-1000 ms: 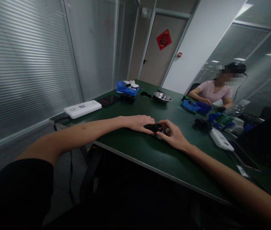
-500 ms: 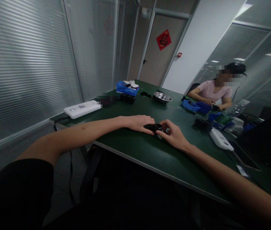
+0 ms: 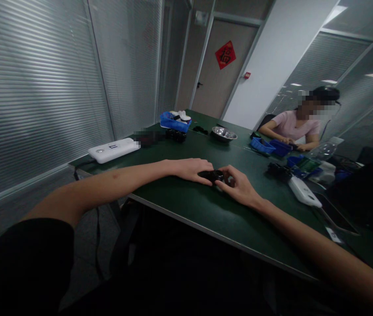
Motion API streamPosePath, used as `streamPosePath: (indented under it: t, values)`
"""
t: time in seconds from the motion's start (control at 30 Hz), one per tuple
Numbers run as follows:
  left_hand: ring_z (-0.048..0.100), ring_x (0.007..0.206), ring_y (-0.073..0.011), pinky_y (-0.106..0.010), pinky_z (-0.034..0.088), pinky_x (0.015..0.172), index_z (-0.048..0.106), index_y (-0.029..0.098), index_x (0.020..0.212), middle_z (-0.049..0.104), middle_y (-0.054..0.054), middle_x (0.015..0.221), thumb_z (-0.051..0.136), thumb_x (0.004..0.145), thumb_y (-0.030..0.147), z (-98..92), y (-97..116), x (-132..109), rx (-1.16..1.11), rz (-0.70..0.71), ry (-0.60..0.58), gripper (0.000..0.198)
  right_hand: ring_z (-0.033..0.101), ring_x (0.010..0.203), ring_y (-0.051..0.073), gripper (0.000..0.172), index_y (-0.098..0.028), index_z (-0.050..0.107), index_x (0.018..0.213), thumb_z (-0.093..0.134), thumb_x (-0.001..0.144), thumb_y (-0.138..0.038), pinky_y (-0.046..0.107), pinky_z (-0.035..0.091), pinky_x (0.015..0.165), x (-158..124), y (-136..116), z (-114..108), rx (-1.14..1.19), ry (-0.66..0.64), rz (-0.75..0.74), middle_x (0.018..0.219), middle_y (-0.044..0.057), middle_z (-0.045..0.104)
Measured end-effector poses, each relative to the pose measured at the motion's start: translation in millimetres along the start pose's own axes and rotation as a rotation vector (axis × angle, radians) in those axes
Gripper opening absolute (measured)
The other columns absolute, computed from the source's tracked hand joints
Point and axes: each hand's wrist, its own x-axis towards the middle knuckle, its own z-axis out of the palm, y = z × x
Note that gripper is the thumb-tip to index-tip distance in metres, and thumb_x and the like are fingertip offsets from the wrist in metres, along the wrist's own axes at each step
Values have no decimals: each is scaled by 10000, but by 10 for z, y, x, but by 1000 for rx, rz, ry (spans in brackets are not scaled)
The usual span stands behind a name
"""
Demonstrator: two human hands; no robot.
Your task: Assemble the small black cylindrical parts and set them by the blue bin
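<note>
A small black object (image 3: 211, 175) lies on the dark green table (image 3: 186, 199) between my two hands. My left hand (image 3: 193, 168) rests on the table with its fingers curled over the object's left end, pinning it. My right hand (image 3: 239, 186) comes in from the right, fingers bent and pinched at the object's right end. What the object is stays too dark and small to make out.
A white power bank (image 3: 114, 149) lies at the left table edge. Further back stand a blue bin (image 3: 175, 120), a metal bowl (image 3: 224, 133) and more blue bins (image 3: 270, 145). A white device (image 3: 304, 191) lies right. A person in pink (image 3: 300, 123) works at the far side.
My hands have stayed almost still on the black object; the right fingers shifted slightly. The person at the far side moved their hands a little.
</note>
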Motion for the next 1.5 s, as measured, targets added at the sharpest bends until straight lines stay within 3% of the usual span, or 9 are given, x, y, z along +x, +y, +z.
streamPosePath:
  t: [0.2,0.4,0.67,0.87,1.07,1.33,1.5]
  values:
    - [604,1119,-260,-349,435,979,625,161,1184,673,-128,1211,545,995,582,-9,10,-12,15,-22,-16,468,594,752,192,383,-230,588,1254,630,971,-484,319,492,635,-9,-11,-10,-7,-25,-31,937,48,636]
    - [605,1080,-254,-343,442,946,635,160,1157,676,-126,1180,553,992,570,-13,14,0,12,-15,-13,449,596,742,190,382,-223,598,1153,672,940,-531,316,496,615,-1,14,13,59,26,34,912,37,640]
    - [601,1098,-257,-348,439,960,633,161,1167,670,-127,1196,533,995,590,-11,2,-9,6,-24,-21,473,606,767,195,403,-234,596,1289,632,975,-484,328,504,644,-2,-31,-21,24,-9,-10,972,54,654]
    - [602,1118,-253,-346,439,982,626,172,1200,672,-121,1211,529,999,587,-3,-15,-11,9,-18,-22,471,599,755,191,379,-223,599,1195,665,951,-505,320,500,625,6,12,16,47,18,32,942,45,646]
    - [605,1105,-255,-354,437,980,628,170,1181,676,-125,1195,505,1005,597,2,-15,-11,19,-20,-11,478,607,784,200,359,-226,612,1271,603,985,-443,324,500,637,-5,-28,-23,33,-7,-23,987,63,652]
    - [605,1067,-254,-348,439,940,634,157,1140,677,-122,1156,552,966,637,23,-19,19,12,-57,11,517,621,771,195,446,-233,591,1308,668,949,-485,330,512,640,-5,-21,-5,55,1,1,1031,62,683]
    - [608,1052,-251,-348,442,929,641,162,1140,681,-118,1137,539,972,631,10,-17,12,4,-52,11,508,636,816,212,406,-228,612,1200,676,940,-534,319,525,615,1,20,14,102,33,55,1024,68,688]
